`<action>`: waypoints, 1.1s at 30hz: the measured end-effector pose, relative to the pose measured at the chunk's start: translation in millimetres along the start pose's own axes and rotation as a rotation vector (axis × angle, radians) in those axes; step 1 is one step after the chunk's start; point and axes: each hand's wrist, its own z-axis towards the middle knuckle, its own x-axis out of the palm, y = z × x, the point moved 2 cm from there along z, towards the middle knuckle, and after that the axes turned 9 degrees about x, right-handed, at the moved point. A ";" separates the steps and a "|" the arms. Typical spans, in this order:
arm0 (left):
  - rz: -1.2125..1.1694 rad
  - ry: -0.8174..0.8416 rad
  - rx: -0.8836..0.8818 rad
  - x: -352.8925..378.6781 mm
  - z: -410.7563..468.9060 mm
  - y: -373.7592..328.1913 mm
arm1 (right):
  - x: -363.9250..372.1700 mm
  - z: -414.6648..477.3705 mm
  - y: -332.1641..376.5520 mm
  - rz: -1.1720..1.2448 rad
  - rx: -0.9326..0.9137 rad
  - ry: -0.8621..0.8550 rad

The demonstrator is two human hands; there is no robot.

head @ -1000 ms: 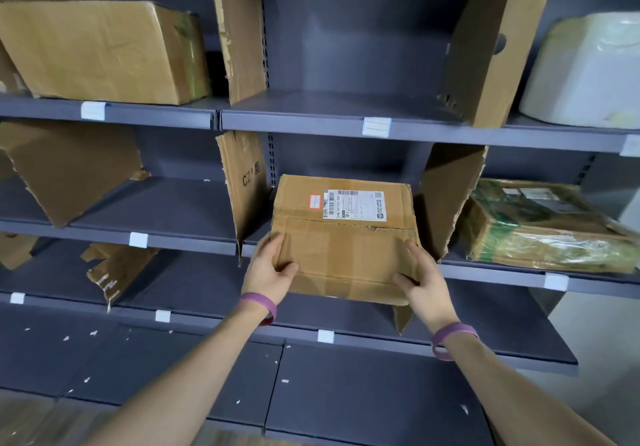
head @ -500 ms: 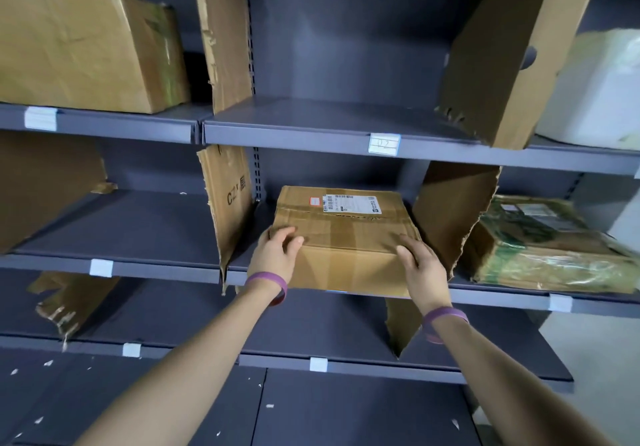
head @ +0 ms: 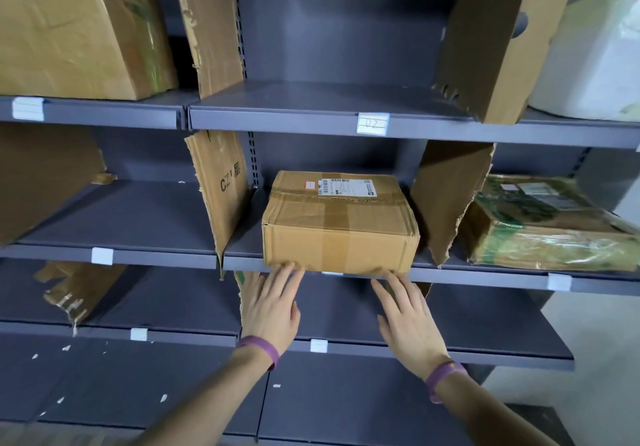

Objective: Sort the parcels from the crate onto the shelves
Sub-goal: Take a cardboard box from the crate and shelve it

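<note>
Placement step: box [head: 339, 227] sits on shelf [head: 485, 275]. The left hand [head: 270, 307] and right hand [head: 408, 321], fingers straight, grip nothing, apparently touching its front. Next: withdraw, fetch another.

I see torn cardboard dividers [head: 221, 199] standing on edge on the shelves [head: 156, 255]. One at the left end of the middle bay carries printed "CZ" lettering; a second divider [head: 446, 199] leans at that bay's right end. White label tags [head: 373, 123] are clipped along the front edges, one with handwriting I can't read for certain. Small white scraps [head: 65, 348] dot the lowest level, left side.
</note>
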 end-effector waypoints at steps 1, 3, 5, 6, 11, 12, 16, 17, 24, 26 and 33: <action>0.015 0.035 -0.008 1.6 2.2 0.2 | 1.0 2.6 0.2 -0.007 0.009 0.028; 0.028 0.092 -0.025 5.3 7.6 2.3 | 1.2 9.4 1.2 -0.015 0.024 0.073; 0.004 0.127 -0.051 5.7 14.4 3.0 | 2.7 17.7 1.3 -0.019 0.033 0.115; -0.017 0.132 -0.063 5.9 18.6 3.2 | 3.8 22.1 0.9 -0.019 0.039 0.132; -0.064 0.136 -0.078 7.6 37.5 4.6 | 11.6 39.9 0.9 -0.019 0.088 0.171; -0.064 0.136 -0.075 8.3 39.7 5.6 | 14.1 42.4 1.3 -0.022 0.095 0.174; -0.067 0.119 -0.065 7.4 39.9 4.7 | 21.3 43.8 1.2 -0.031 0.101 0.180; -0.071 0.096 -0.062 7.8 38.3 3.1 | 22.5 42.0 2.7 -0.026 0.092 0.177; -0.296 0.114 0.111 49.9 19.8 -40.0 | 33.3 -10.0 13.3 0.084 0.133 0.179; -0.352 0.129 0.167 61.3 19.2 -61.0 | 32.3 -33.0 -0.8 0.088 0.207 0.177; -0.449 0.340 0.385 87.2 4.5 -174.1 | -11.0 -142.2 -84.5 0.011 0.607 0.236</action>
